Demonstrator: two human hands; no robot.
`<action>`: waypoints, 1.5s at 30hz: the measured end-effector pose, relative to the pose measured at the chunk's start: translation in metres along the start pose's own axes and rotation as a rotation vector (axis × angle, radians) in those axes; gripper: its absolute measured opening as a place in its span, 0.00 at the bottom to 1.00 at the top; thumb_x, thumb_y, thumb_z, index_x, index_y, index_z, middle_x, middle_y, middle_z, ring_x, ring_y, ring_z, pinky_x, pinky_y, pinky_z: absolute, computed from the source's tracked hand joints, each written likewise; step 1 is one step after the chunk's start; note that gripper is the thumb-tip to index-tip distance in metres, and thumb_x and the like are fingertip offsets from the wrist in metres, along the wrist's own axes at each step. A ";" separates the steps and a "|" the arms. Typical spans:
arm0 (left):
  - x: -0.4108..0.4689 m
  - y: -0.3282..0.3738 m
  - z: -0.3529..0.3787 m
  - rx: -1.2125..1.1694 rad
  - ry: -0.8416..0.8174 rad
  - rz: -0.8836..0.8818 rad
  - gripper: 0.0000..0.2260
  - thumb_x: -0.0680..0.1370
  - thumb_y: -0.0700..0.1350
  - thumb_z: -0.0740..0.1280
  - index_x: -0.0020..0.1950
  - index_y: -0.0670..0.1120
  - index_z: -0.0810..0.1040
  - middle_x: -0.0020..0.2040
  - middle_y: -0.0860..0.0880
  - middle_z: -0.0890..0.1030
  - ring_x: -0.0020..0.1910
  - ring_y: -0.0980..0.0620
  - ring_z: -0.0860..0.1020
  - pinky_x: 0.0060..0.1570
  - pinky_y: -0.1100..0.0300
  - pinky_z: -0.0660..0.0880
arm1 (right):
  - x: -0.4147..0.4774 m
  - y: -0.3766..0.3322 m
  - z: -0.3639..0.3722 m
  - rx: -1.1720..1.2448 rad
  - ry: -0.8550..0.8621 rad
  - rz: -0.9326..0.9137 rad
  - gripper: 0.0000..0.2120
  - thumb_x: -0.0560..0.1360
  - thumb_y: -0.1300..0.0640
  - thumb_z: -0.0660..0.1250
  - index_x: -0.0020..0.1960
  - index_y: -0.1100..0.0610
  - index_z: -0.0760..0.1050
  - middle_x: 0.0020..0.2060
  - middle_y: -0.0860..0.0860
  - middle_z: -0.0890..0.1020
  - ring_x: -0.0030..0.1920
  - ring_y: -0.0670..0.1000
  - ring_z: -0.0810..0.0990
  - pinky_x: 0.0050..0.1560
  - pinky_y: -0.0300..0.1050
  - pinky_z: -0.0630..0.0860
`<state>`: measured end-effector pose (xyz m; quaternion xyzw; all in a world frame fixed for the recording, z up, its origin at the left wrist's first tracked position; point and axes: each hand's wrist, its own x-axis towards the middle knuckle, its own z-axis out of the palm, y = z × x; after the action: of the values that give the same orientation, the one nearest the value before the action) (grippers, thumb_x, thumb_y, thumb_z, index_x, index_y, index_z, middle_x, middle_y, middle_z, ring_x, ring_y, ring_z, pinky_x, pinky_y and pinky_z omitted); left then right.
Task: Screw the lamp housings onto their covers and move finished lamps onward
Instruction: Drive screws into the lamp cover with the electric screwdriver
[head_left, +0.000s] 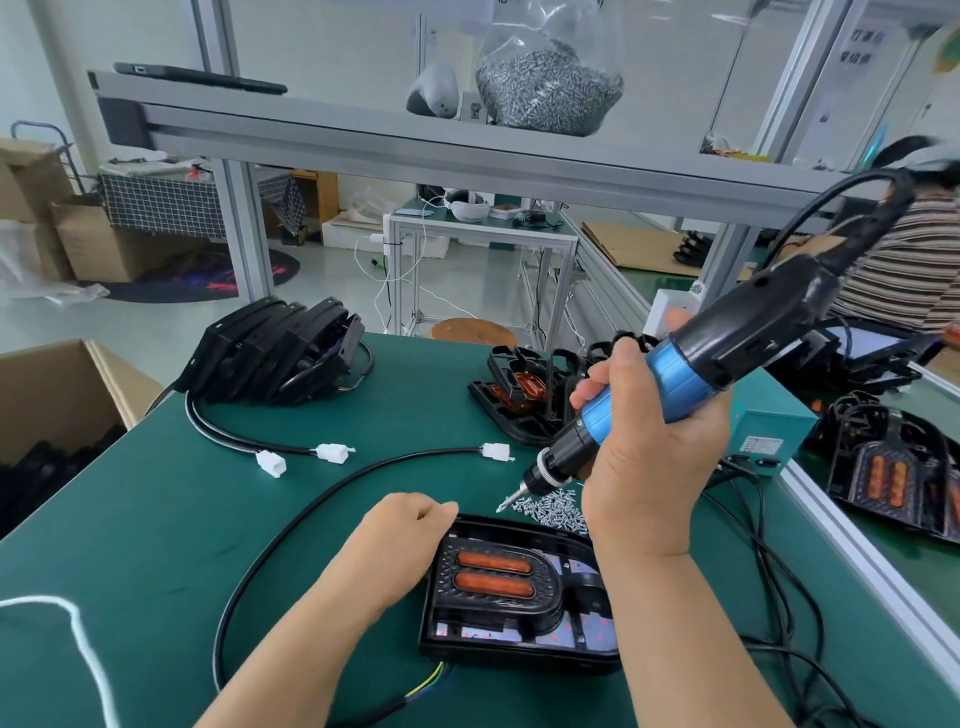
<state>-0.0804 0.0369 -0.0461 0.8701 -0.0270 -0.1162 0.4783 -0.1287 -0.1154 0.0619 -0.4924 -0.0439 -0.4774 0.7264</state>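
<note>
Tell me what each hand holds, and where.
The right hand grips the screwdriver by its blue barrel. The left hand rests curled at the lamp's far corner; any hold there cannot be told.

lamp housing (498, 587): right end sits behind the right forearm (670, 597), can't see that corner
screw pile (553, 506): partly tucked behind the right grip (644, 441) wrapped round the screwdriver (701, 364)
bit tip (506, 503): too small to say if a screw's on it
left grip (400, 540): fingers curl under, so anything pinched is hidden
cardboard box (62, 384): chopped by left edge
striped-shirt person (904, 260): cut off at right, blurry
wall signs (860, 47): unreadable blur
</note>
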 end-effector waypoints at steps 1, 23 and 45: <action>-0.002 -0.003 0.002 -0.031 0.035 0.032 0.18 0.78 0.57 0.61 0.37 0.44 0.66 0.32 0.51 0.64 0.33 0.52 0.63 0.37 0.57 0.64 | -0.003 0.001 0.001 -0.010 -0.013 0.002 0.14 0.70 0.53 0.71 0.54 0.44 0.76 0.33 0.49 0.79 0.31 0.50 0.79 0.37 0.42 0.78; -0.019 -0.001 0.014 -0.072 0.208 0.128 0.11 0.79 0.55 0.60 0.42 0.56 0.79 0.38 0.62 0.81 0.37 0.62 0.77 0.31 0.68 0.68 | -0.030 0.022 0.017 -0.182 -0.269 0.063 0.13 0.69 0.50 0.72 0.47 0.57 0.74 0.34 0.57 0.78 0.31 0.50 0.77 0.34 0.41 0.79; -0.015 -0.003 0.019 -0.146 0.222 0.146 0.11 0.79 0.48 0.61 0.38 0.49 0.77 0.23 0.60 0.70 0.23 0.58 0.64 0.22 0.70 0.62 | -0.036 0.030 0.031 -0.263 -0.402 0.007 0.09 0.70 0.51 0.73 0.44 0.49 0.73 0.36 0.55 0.79 0.34 0.59 0.79 0.37 0.45 0.80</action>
<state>-0.0994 0.0252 -0.0562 0.8362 -0.0289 0.0141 0.5475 -0.1134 -0.0669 0.0376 -0.6681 -0.1234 -0.3690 0.6342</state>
